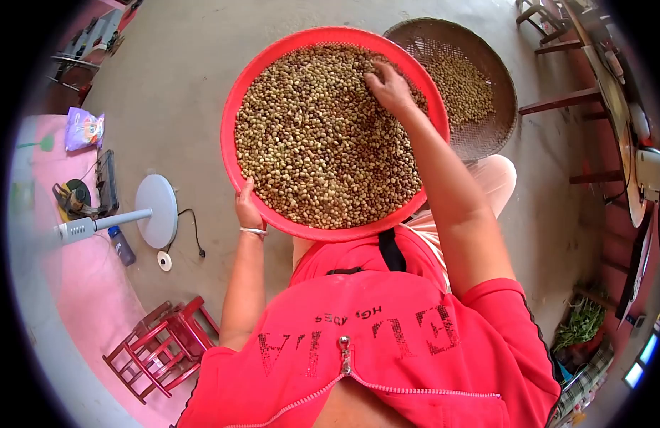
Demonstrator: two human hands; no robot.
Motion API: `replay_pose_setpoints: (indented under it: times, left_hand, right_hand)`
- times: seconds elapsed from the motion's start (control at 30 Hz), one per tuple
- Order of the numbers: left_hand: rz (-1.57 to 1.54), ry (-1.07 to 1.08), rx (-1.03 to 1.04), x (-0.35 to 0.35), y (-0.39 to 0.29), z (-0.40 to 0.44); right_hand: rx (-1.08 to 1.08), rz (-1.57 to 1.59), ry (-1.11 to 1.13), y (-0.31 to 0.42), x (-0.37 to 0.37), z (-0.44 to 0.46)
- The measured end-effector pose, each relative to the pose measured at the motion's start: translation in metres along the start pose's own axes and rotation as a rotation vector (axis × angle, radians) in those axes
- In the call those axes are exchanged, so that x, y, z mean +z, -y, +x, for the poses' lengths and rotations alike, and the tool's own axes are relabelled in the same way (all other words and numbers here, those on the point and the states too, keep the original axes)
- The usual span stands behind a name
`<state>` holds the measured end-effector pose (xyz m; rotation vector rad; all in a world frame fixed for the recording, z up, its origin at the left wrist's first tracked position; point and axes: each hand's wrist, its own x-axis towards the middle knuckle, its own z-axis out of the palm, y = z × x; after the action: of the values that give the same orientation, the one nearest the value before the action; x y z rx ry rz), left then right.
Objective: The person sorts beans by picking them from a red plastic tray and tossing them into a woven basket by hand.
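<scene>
A round red plastic sieve basket (230, 128), heaped with small round seeds or nuts (308, 143) in tan, greenish and dark brown, rests over my lap. My left hand (249, 207), with a bracelet at the wrist, grips its lower left rim. At the upper right of the heap, my right hand (391, 87) bends its fingers together down at the seeds; whatever lies between the fingertips is too small to make out. Beyond the basket, partly hidden by it, a brown woven basket (505, 107) on the floor holds more lighter seeds (462, 85).
At left stand a fan with a round grey base (157, 212), a blue bottle (122, 246) and a purple packet (84, 129). Red stools (162, 349) are at lower left. A wooden table (615, 121) runs along the right, near green plants (581, 322).
</scene>
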<state>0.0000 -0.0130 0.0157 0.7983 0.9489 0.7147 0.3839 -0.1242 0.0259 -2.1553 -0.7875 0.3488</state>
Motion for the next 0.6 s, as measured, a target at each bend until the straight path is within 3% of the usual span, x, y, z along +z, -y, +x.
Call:
replay_pose_setpoints:
  times: [0.1, 0.17, 0.23, 0.27, 0.3, 0.37, 0.47, 0.6]
  left_hand:
    - [0.035, -0.005, 0.021, -0.001, 0.002, -0.001]
    - [0.061, -0.016, 0.028, -0.005, 0.003, -0.001]
    - [0.068, -0.026, 0.006, 0.001, 0.0, -0.004]
    - [0.054, -0.023, -0.004, 0.003, -0.002, -0.005]
    - [0.053, -0.027, -0.009, 0.002, 0.0, -0.005]
    - [0.042, -0.041, -0.001, -0.001, 0.001, -0.003]
    - [0.062, -0.046, 0.01, -0.001, 0.0, -0.002]
    - [0.049, 0.034, -0.015, -0.004, -0.002, 0.004]
  right_hand:
    - [-0.045, 0.001, 0.178, 0.023, 0.011, -0.024]
    - [-0.18, 0.112, 0.36, 0.035, 0.003, -0.049]
    - [-0.419, 0.015, 0.438, 0.035, -0.01, -0.071]
    - [-0.484, 0.007, 0.301, 0.03, -0.015, -0.085]
    - [-0.481, 0.006, 0.307, 0.023, -0.023, -0.096]
    - [-0.373, -0.158, 0.062, 0.011, -0.043, -0.116]
    - [-0.335, -0.163, -0.131, -0.006, -0.056, -0.141]
    - [-0.353, -0.095, -0.101, 0.003, -0.054, -0.154]
